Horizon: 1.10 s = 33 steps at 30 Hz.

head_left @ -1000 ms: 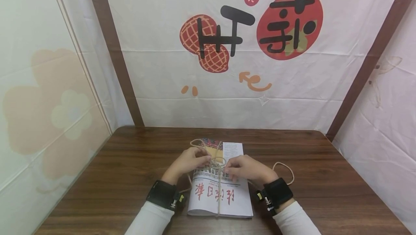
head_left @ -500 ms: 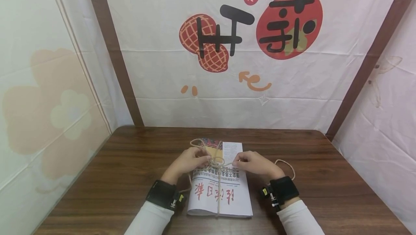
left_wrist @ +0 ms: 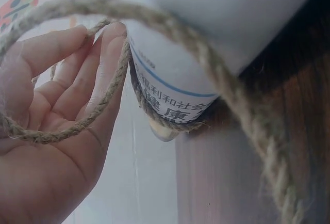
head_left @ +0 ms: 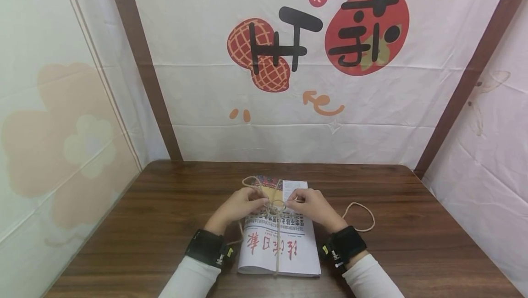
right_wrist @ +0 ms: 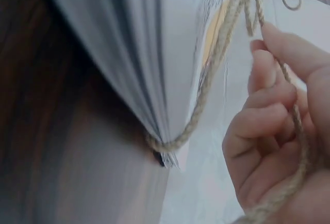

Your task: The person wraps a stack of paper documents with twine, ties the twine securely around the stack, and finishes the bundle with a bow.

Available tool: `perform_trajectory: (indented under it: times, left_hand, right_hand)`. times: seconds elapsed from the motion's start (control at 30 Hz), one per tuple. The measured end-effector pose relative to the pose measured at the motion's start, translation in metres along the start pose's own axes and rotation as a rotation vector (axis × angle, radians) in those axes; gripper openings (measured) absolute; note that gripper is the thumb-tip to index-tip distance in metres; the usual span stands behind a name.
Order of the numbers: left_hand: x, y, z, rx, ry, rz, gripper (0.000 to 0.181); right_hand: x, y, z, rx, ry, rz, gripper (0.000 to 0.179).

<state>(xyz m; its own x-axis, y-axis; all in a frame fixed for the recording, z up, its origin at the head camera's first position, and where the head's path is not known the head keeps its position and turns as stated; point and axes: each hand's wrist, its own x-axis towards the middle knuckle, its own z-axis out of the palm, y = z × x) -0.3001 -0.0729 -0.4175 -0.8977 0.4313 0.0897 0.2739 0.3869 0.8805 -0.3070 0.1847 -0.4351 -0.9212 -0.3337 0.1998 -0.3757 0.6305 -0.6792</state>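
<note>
A folded stack of newspapers lies on the table with jute twine wrapped around it both ways. The crossing and a small loop of the twine sit on top, between the two hands. My left hand pinches twine between thumb and fingers at the left of this crossing; a big loop arcs across the left wrist view in front of its palm. On the other side, my right hand pinches a strand between thumb and forefinger. That strand runs down across its palm in the right wrist view, the other fingers curled.
The dark wooden table extends around the stack. A loose loop of twine lies right of the right wrist, and another short length shows by the left wrist. A printed white curtain hangs behind the table. Both wrists wear black bands.
My right hand first pulled its strand out to the right, away from the knot, then came back left close to it. The left hand has stayed in place.
</note>
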Motion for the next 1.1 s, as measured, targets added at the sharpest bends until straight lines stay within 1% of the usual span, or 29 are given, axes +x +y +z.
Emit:
perform_trajectory:
  times: [0.1,0.23,0.43,0.6,0.73,0.83,0.97,1.1]
  left_hand:
    - [0.000,0.001,0.000,-0.002,-0.006,0.002,0.028]
    - [-0.001,0.001,0.001,0.008,-0.006,0.006,0.028]
    - [-0.001,0.002,0.001,0.002,-0.019,0.020,0.027]
    - [-0.003,0.003,0.000,0.005,-0.021,0.036,0.025]
    - [-0.003,0.002,-0.001,0.020,-0.028,0.050,0.024]
    - [-0.002,0.000,-0.002,0.030,-0.037,0.055,0.024]
    - [-0.001,-0.001,-0.002,0.028,-0.048,0.057,0.025]
    - [-0.001,-0.001,-0.002,0.019,-0.055,0.059,0.025]
  right_hand:
    - [0.000,-0.002,0.002,-0.002,0.003,0.027,0.013]
    - [0.000,-0.005,0.002,0.011,-0.022,0.069,0.013]
    - [0.000,-0.004,0.005,0.028,-0.024,0.078,0.012]
    - [0.001,-0.004,0.006,0.034,-0.014,0.065,0.010]
    - [0.002,-0.004,0.006,0.016,-0.006,0.025,0.008]
    - [0.003,-0.004,0.007,0.010,-0.015,-0.003,0.007]
    - [0.003,-0.004,0.009,0.069,-0.034,-0.008,0.008]
    - [0.003,-0.003,0.011,0.119,-0.017,-0.033,0.009]
